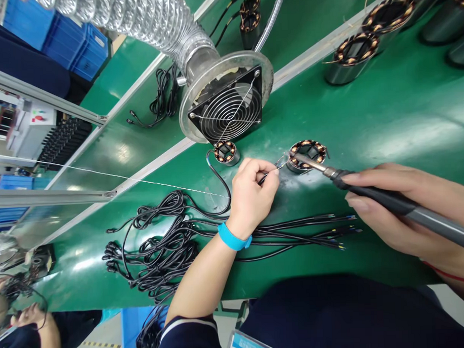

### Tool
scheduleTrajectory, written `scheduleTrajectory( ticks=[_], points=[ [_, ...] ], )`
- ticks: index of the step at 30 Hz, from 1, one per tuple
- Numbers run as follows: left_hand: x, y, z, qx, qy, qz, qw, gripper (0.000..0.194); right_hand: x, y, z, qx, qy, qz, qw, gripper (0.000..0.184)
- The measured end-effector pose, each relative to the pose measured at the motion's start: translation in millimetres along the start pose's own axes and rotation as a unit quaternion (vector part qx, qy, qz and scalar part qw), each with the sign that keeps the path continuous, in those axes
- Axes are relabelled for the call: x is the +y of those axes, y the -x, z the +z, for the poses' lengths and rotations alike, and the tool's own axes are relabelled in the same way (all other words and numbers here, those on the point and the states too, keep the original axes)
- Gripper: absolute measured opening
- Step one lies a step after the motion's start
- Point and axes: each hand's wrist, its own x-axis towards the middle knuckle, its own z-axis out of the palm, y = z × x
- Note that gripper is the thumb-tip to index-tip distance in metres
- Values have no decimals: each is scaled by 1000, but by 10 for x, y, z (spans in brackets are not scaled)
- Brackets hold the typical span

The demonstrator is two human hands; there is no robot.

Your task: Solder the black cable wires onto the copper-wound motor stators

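My right hand [400, 203] is closed around the handle of a soldering iron [385, 194]. The iron's metal tip reaches the near rim of a motor stator [307, 155] with copper windings, standing upright on the green bench. Left of it, my left hand [255, 186], with a blue wristband, pinches the end of a black cable [261, 180]. Thin bare wires from that cable reach the stator's left side; whether they touch the iron's tip I cannot make out. A second stator [226, 153] stands just beyond my left hand, with a cable attached.
A fume extractor [230, 110] on a silver duct hangs over the bench [367, 128]. Bundled black cables [162, 242] lie at left, their stripped ends [340, 231] in front of me. More stators [352, 58] stand at the far right. A co-worker's hands [31, 315] show at lower left.
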Motion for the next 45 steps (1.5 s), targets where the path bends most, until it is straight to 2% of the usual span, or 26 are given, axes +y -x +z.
scheduleTrajectory(
  ticks=[4, 8, 11, 13, 17, 22, 27, 30, 34, 37, 41, 45],
  points=[
    [-4, 2, 0, -4, -4, -5, 1000, 11, -14, -144, -100, -50, 34, 11, 998, 19],
    [4, 0, -4, -3, -8, -8, 1000, 10, -37, -325, -131, -94, 43, 7, 995, 30],
    [19, -5, -11, 2, -13, -7, 1000, 10, -25, -382, -43, -83, 53, 60, 993, 31],
    [31, -7, -13, 5, -16, -8, 1000, 11, 15, -362, 56, -73, 61, 73, 993, 30],
    [48, -7, -11, 4, -8, -9, 1000, 11, 132, -260, 229, -65, 36, 26, 997, 38],
    [63, -14, -12, 6, 5, -13, 1000, 11, 197, -213, 266, -72, 40, 2, 997, 39],
    [74, -22, -19, -7, 41, -58, 997, 9, 166, -214, 277, -55, 46, 14, 997, 40],
    [94, -31, -35, -39, 109, -113, 987, 7, 138, -206, 324, -45, 81, 16, 996, 39],
    [116, -34, -70, -85, 173, -155, 969, 12, 80, -208, 374, -70, 97, 3, 993, 37],
    [91, -21, -77, -71, 167, -101, 978, 13, 43, -212, 389, -64, 93, 12, 994, 37],
    [23, 3, -56, -7, 77, 87, 993, 11, 49, -210, 407, -35, 50, 22, 998, 38],
    [-25, 11, -38, 22, -56, 251, 966, 13, 67, -211, 429, -31, 5, 47, 998, 39]
  ],
)
